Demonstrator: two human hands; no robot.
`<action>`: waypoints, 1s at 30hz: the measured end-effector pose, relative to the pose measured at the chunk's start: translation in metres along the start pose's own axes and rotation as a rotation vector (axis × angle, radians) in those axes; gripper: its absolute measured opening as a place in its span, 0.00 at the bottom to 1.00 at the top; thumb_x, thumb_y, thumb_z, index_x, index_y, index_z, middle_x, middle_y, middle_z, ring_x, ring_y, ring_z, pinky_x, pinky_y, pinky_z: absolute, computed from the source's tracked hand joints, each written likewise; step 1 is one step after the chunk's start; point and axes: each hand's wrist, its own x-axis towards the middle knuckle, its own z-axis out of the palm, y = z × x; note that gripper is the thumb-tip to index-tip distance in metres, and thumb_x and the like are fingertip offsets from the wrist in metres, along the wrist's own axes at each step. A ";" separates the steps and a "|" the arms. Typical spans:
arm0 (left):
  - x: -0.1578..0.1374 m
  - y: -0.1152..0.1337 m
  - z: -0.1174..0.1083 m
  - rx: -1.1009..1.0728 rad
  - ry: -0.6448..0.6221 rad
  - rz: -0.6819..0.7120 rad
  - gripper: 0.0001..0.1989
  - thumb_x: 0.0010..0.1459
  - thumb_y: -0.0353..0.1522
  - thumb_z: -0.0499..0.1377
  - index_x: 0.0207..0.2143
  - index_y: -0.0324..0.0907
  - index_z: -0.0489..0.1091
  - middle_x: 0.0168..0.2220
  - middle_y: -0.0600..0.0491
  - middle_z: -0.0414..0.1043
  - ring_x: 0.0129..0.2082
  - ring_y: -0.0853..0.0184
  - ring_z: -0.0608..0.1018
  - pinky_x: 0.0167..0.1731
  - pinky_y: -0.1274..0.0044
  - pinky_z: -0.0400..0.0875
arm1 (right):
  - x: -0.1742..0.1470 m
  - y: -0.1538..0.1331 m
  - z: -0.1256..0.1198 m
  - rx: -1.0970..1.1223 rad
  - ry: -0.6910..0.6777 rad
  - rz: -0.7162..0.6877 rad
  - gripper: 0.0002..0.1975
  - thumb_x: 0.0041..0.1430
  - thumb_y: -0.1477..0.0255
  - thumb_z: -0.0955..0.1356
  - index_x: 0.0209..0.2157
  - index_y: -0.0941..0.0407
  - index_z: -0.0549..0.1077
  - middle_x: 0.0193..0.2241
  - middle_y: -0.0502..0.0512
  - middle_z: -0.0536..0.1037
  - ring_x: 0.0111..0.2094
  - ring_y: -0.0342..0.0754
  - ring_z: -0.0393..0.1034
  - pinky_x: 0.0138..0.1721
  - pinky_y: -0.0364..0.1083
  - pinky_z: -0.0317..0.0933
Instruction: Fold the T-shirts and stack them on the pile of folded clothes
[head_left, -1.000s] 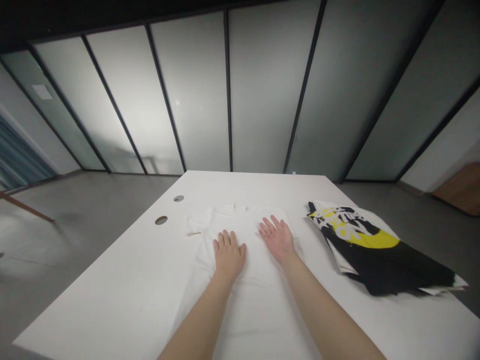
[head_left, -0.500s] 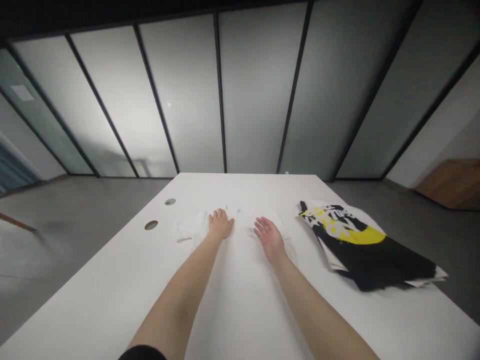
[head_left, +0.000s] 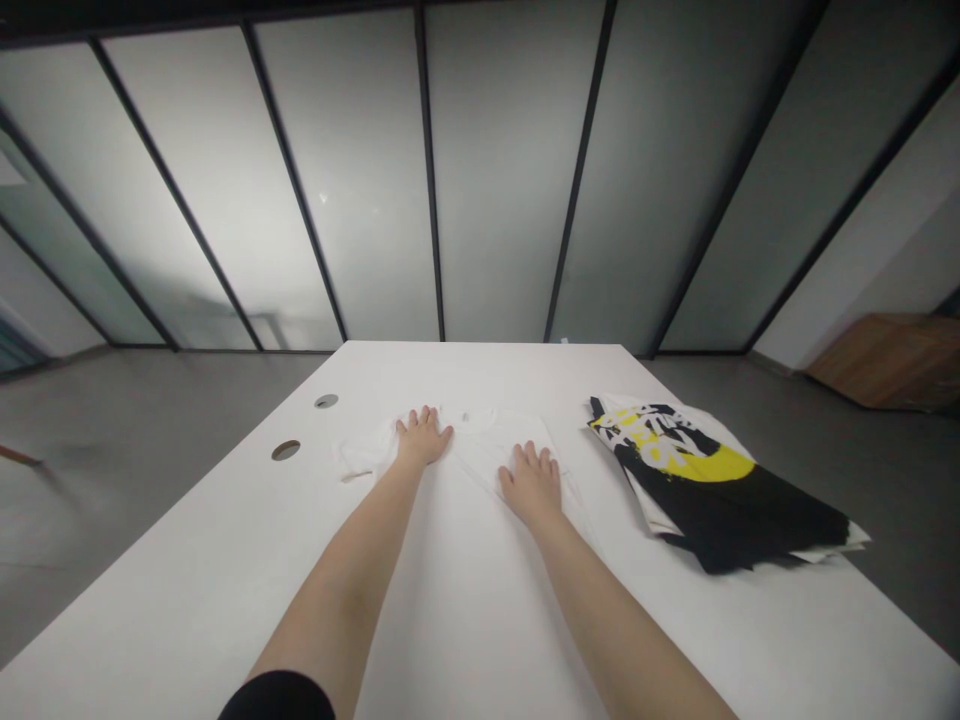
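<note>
A white T-shirt (head_left: 472, 455) lies spread on the white table, its collar at the far side and one sleeve out to the left. My left hand (head_left: 424, 437) rests on the shirt left of the collar, fingers spread and palm down. Lower and to the right, my right hand (head_left: 534, 482) lies palm down on the shirt's chest with its fingers apart. Neither hand grips anything. The white cloth blends with the tabletop, so its lower edge is hard to make out.
On the table (head_left: 187, 600) at right lies a stack of folded cloth (head_left: 750, 515) with a black, yellow and white print. Two round holes pierce the tabletop at left, one being the nearer hole (head_left: 286, 450). Frosted glass panels (head_left: 495, 180) stand behind.
My right hand has turned from palm sideways to palm down and now lies on the shirt. My left hand stays flat near the collar. The view has shifted slightly to the right.
</note>
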 end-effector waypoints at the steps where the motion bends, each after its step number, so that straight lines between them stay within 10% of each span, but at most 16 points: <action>1: -0.001 0.002 -0.002 -0.019 -0.017 0.014 0.35 0.70 0.49 0.47 0.74 0.45 0.56 0.77 0.43 0.48 0.75 0.41 0.51 0.69 0.43 0.45 | 0.000 0.000 -0.001 -0.030 -0.030 -0.003 0.34 0.71 0.62 0.61 0.72 0.62 0.60 0.74 0.66 0.56 0.74 0.70 0.46 0.71 0.62 0.39; 7: -0.029 0.004 -0.016 -0.195 -0.016 -0.014 0.29 0.72 0.49 0.45 0.67 0.51 0.67 0.74 0.47 0.58 0.73 0.44 0.59 0.68 0.46 0.52 | 0.001 -0.001 -0.005 -0.088 -0.076 0.017 0.35 0.72 0.59 0.59 0.74 0.58 0.57 0.76 0.64 0.51 0.75 0.69 0.43 0.71 0.62 0.37; 12: -0.061 -0.031 -0.013 -0.100 -0.058 -0.236 0.37 0.69 0.52 0.48 0.74 0.48 0.56 0.75 0.39 0.53 0.73 0.34 0.55 0.64 0.40 0.53 | 0.002 -0.001 -0.004 -0.094 -0.094 0.024 0.35 0.72 0.58 0.59 0.75 0.56 0.57 0.76 0.64 0.51 0.75 0.70 0.42 0.71 0.62 0.36; 19: -0.076 -0.071 -0.006 -0.051 0.035 -0.095 0.34 0.72 0.45 0.46 0.75 0.45 0.53 0.75 0.40 0.54 0.74 0.44 0.58 0.69 0.50 0.53 | 0.003 0.001 -0.001 -0.105 -0.090 0.020 0.35 0.72 0.58 0.59 0.75 0.55 0.56 0.76 0.64 0.51 0.75 0.71 0.42 0.70 0.62 0.36; 26: -0.081 -0.135 -0.021 -0.055 0.269 -0.686 0.38 0.66 0.49 0.52 0.67 0.31 0.62 0.72 0.24 0.54 0.73 0.31 0.52 0.65 0.41 0.50 | 0.002 0.001 -0.004 -0.100 -0.089 0.021 0.34 0.72 0.58 0.59 0.74 0.54 0.58 0.76 0.64 0.51 0.75 0.69 0.43 0.70 0.62 0.36; 30: -0.083 -0.148 -0.025 -0.062 0.230 -0.622 0.31 0.63 0.46 0.55 0.59 0.32 0.70 0.64 0.25 0.66 0.68 0.34 0.62 0.63 0.47 0.58 | 0.002 0.000 -0.004 -0.089 -0.073 0.017 0.33 0.71 0.58 0.59 0.74 0.54 0.59 0.75 0.64 0.53 0.74 0.69 0.44 0.70 0.62 0.38</action>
